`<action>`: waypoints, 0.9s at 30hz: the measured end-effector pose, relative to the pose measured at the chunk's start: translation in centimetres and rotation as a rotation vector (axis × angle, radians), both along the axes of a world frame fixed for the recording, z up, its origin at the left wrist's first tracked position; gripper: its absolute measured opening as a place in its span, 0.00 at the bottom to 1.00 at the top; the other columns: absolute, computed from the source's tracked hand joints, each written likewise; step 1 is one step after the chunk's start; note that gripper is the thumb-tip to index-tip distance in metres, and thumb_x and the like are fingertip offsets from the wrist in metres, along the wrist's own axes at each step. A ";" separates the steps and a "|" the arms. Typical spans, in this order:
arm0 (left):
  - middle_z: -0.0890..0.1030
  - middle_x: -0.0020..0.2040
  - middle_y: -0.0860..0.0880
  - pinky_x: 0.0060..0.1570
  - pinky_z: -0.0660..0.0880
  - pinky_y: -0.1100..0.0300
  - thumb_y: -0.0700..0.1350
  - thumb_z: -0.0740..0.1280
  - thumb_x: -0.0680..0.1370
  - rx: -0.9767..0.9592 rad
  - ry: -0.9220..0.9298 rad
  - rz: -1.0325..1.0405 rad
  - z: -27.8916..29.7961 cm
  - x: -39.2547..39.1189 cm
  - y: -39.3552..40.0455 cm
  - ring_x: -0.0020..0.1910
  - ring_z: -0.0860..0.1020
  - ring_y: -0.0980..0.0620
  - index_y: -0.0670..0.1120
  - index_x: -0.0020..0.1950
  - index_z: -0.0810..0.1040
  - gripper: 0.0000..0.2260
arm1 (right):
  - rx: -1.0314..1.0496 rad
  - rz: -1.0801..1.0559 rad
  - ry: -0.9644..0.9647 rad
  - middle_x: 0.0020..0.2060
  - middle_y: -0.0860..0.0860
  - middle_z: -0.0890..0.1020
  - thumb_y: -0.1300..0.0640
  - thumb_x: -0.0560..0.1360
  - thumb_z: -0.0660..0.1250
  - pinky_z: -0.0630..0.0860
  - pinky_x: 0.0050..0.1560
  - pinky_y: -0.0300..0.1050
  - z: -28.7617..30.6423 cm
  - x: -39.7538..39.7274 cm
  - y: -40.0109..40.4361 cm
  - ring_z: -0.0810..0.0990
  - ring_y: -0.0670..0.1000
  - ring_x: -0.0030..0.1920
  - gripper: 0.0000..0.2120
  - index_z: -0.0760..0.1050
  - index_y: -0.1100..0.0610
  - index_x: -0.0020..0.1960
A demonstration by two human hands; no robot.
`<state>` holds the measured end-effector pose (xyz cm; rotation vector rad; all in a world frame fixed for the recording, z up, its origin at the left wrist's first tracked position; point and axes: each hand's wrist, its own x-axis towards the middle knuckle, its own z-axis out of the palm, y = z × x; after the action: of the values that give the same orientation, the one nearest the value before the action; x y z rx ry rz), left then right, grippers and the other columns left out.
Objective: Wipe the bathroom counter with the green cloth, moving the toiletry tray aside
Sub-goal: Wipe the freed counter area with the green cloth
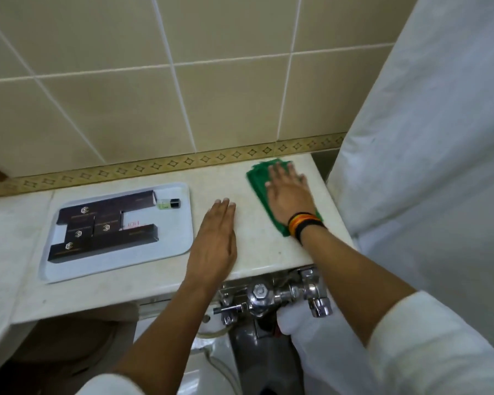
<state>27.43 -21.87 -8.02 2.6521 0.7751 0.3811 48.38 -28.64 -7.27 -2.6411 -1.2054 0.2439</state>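
The green cloth (257, 181) lies flat on the pale counter (248, 246) near its right end. My right hand (288, 195) presses down on the cloth with fingers spread, palm flat. My left hand (216, 240) rests flat on the bare counter, fingers together, holding nothing, just right of the toiletry tray (180, 240). The white tray sits at the left part of the counter and carries several dark boxes (103, 226) and a small clear bottle (169, 203).
A tiled wall (154, 95) with a patterned border backs the counter. A white shower curtain (425, 138) hangs right beside the counter's right end. Chrome flush valve pipework (271, 295) projects below the front edge, above a toilet.
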 end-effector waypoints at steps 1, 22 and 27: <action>0.62 0.84 0.43 0.83 0.55 0.51 0.40 0.57 0.86 -0.002 0.009 -0.013 -0.2 0.4 -0.2 0.84 0.59 0.46 0.42 0.83 0.62 0.25 | -0.024 -0.076 -0.011 0.85 0.51 0.53 0.47 0.86 0.44 0.50 0.82 0.61 -0.2 0.4 -2.0 0.49 0.56 0.84 0.28 0.52 0.53 0.85; 0.63 0.83 0.44 0.83 0.56 0.51 0.47 0.54 0.88 -0.152 -0.077 0.053 -0.7 0.7 -0.4 0.84 0.58 0.49 0.41 0.83 0.62 0.23 | -0.013 -0.306 -0.006 0.84 0.52 0.56 0.46 0.86 0.44 0.53 0.82 0.61 -1.1 1.7 -7.3 0.54 0.57 0.84 0.28 0.54 0.53 0.84; 0.64 0.83 0.45 0.83 0.55 0.52 0.48 0.52 0.88 -0.200 -0.095 0.014 -0.2 0.5 -0.3 0.84 0.58 0.49 0.42 0.83 0.63 0.23 | -0.048 -0.242 -0.112 0.83 0.53 0.60 0.47 0.84 0.46 0.56 0.81 0.63 -1.5 -11.1 -6.2 0.56 0.59 0.83 0.29 0.57 0.53 0.83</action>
<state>27.94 -22.14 -8.26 2.4260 0.7610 0.4081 37.24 -34.84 -8.79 -2.8420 -0.9079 0.0840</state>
